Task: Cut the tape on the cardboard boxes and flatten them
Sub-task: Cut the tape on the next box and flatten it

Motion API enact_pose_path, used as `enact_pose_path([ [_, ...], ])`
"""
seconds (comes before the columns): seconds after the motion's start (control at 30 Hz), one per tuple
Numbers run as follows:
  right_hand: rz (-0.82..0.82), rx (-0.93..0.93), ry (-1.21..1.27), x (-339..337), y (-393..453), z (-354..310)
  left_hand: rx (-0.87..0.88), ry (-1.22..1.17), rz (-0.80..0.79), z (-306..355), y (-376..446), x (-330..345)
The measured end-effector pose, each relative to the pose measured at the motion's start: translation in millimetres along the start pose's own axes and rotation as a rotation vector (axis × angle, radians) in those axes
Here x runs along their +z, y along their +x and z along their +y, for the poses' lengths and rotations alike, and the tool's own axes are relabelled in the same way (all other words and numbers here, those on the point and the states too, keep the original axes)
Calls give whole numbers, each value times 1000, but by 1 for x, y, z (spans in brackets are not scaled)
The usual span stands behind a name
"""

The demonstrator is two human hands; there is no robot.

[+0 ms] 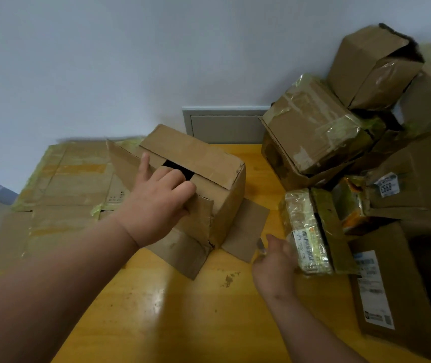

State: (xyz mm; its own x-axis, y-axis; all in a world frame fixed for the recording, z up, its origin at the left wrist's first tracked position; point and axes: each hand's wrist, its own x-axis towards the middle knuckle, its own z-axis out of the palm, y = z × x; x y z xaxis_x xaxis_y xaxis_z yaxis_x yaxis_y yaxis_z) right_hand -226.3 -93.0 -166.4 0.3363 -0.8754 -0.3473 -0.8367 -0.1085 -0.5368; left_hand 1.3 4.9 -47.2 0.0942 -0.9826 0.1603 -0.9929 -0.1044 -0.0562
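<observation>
Cardboard box (209,189) gripped by left hand (156,203), right hand (274,260) beside

I seem to be looking into a plain indoor room used for sorting parcels: a glossy yellow wooden tabletop (188,310) against a bare pale wall (130,61), a heap of taped brown cardboard shipping boxes (366,132), and flattened cardboard sheets (59,195).

open box (198,179) centre of table (183,323) | flattened cardboard (65,184) left | box pile (366,127) right
</observation>
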Motion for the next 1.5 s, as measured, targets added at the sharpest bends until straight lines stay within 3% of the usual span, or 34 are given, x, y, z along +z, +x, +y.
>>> enact_pose_path([
  [0.1,299,-249,211,-26,3,-48,22,6,89,0,-10,0],
  [0.17,350,-442,225,-41,11,-82,23,13,123,-1,-16,0],
  [0.23,260,-568,62,-46,24,-107,24,32,128,-3,-23,-1],
  [0.37,-25,-520,-308,-37,52,-127,28,83,153,-6,-39,-8],
  [0.6,68,-533,-387,-41,64,-122,-4,48,136,-11,-69,-19],
  [0.7,56,-545,-222,-49,61,-127,-43,-36,-31,-13,-83,-20],
  [0.77,47,-488,-49,-60,62,-134,-146,-118,-303,-14,-89,-20],
  [0.83,1,-371,159,-72,64,-140,-255,-218,-550,-16,-91,-22],
  [0.93,-152,-111,605,-82,63,-149,-442,-395,-646,-15,-79,-24],
  [1.1,-262,44,910,-78,56,-154,-730,-290,-634,-2,-48,-13],
  [1.23,-253,111,983,-73,54,-144,-753,-249,-592,9,-42,-9],
  [1.33,-200,174,1004,-73,53,-137,-688,-246,-419,17,-38,-12],
  [1.43,-88,188,788,-73,53,-135,-442,-149,-161,35,-38,-9],
  [1.5,-77,220,709,-74,52,-136,-309,-83,-114,43,-40,-6],
])
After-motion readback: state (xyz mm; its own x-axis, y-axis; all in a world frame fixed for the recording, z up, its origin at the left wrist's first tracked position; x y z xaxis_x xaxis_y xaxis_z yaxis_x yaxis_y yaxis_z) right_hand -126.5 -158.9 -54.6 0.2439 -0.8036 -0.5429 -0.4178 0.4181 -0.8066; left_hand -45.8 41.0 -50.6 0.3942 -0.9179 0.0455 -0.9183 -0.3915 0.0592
